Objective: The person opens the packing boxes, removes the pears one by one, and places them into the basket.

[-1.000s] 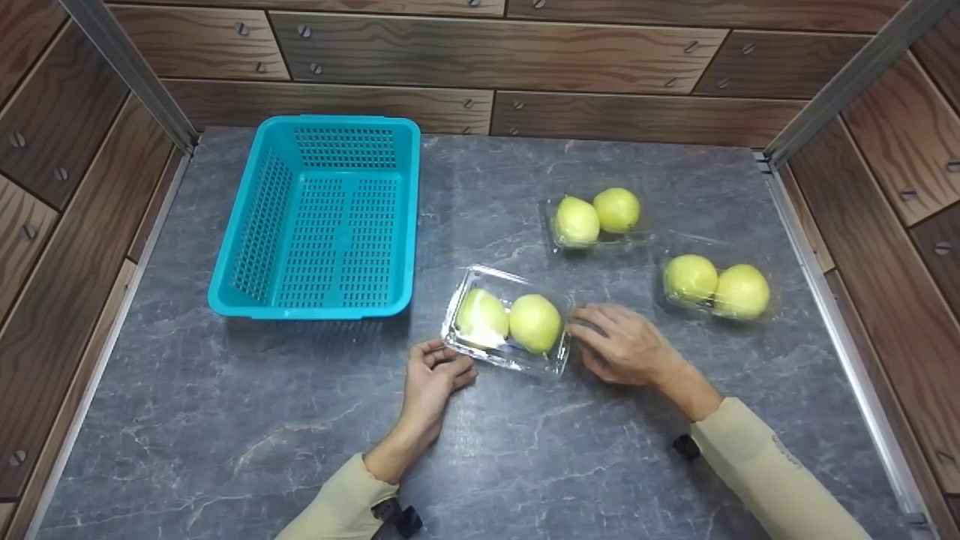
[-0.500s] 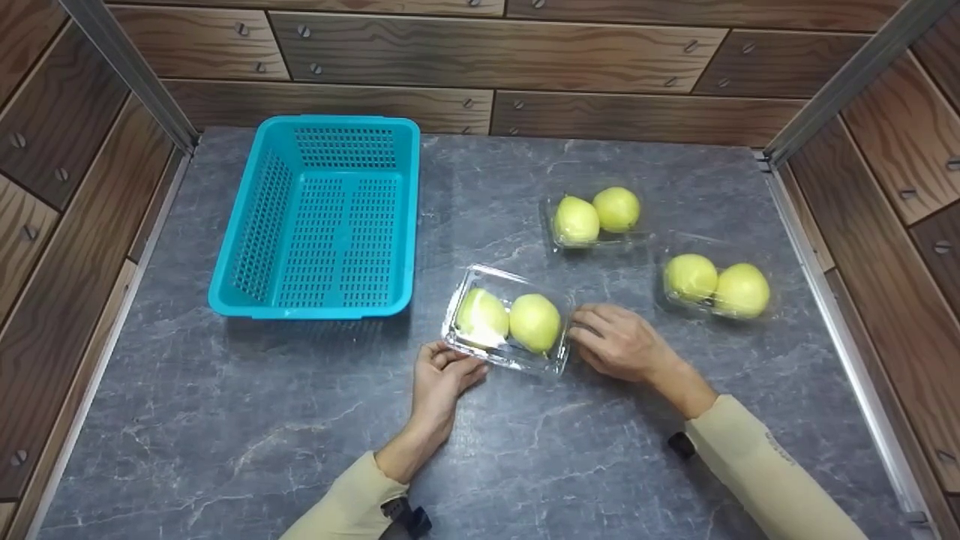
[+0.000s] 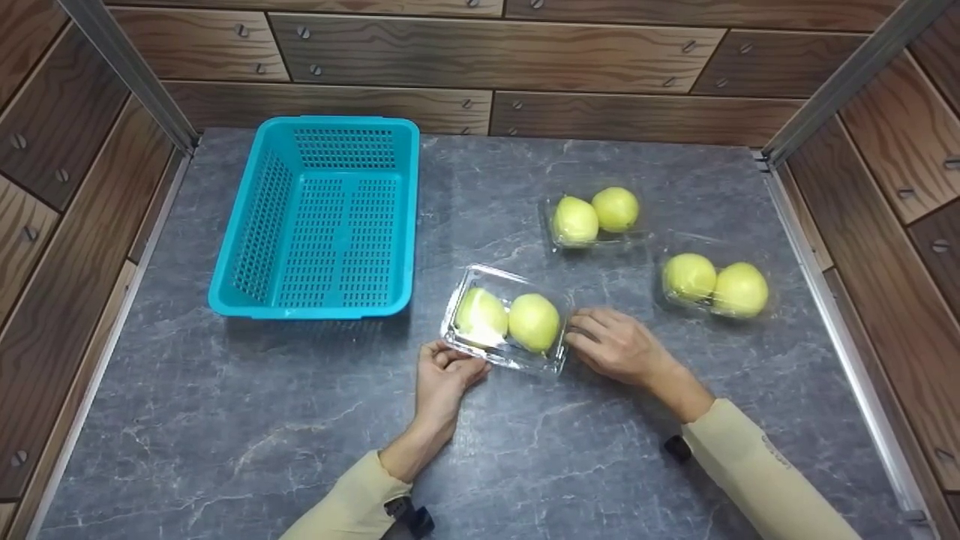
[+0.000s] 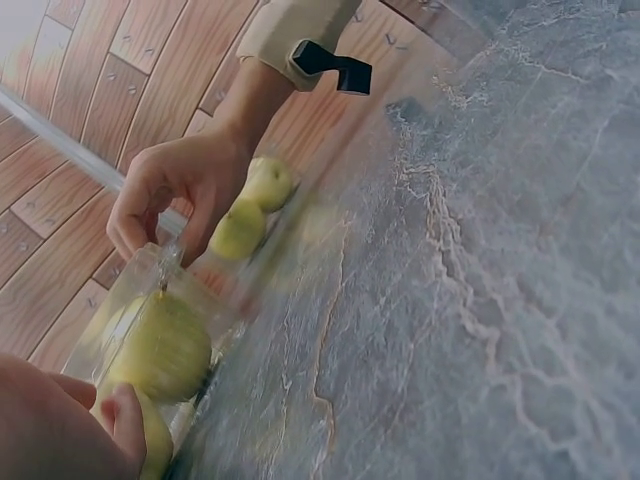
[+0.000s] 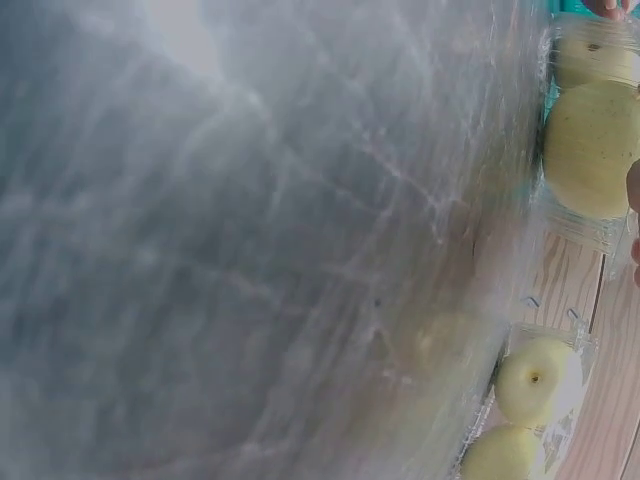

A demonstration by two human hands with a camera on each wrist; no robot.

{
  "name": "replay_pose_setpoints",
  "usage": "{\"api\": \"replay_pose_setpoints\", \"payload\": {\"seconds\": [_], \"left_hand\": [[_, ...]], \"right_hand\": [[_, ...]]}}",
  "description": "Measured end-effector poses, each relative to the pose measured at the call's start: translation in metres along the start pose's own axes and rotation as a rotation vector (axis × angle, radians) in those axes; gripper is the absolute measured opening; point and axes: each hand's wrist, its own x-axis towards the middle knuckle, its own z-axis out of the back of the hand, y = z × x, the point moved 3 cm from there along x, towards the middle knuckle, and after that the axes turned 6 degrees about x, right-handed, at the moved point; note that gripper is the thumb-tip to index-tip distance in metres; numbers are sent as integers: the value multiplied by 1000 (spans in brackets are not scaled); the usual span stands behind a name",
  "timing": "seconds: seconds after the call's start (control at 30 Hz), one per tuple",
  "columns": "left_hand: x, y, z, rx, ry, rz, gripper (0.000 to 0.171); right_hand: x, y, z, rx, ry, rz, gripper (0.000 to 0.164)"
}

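Observation:
A clear plastic clamshell box (image 3: pixel 504 279) with two yellow-green pears (image 3: pixel 533 322) inside stands in the middle of the table, slightly turned. At its near left corner my left hand (image 3: pixel 444 382) grips the box, thumb on the near side, as the left wrist view also shows. My right hand (image 3: pixel 619 346) pinches the right edge of the box with bent fingers; in the left wrist view this hand (image 4: pixel 190 185) holds the rim from above. Only bits of its fingers (image 5: pixel 635 190) show in the right wrist view.
An empty turquoise plastic basket (image 3: pixel 341 311) with slotted walls stands at the left. Two more clear boxes of pears lie to the right, one further back (image 3: pixel 576 221) and one near the right side (image 3: pixel 741 289). Wood-patterned walls (image 3: pixel 495 56) enclose the grey marbled table (image 3: pixel 262 420).
My left hand has slid slightly right and up onto the corner of the box. My right hand has shifted a little at the right edge. The box has stayed in place.

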Motion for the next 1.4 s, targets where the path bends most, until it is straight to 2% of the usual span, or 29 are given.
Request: {"api": "replay_pose_setpoints", "payload": {"seconds": [0.43, 0.9, 1.17, 1.4], "left_hand": [[1, 0, -3, 8, -4, 9, 58], [5, 1, -5, 17, 12, -3, 63], [7, 3, -11, -8, 27, 1, 61], [7, 2, -13, 33, 11, -7, 65]], "right_hand": [[4, 10, -4, -37, 8, 46, 31], [11, 18, -11, 9, -32, 94, 27], [14, 21, -12, -56, -51, 177, 22], [19, 26, -16, -106, -59, 278, 24]]}}
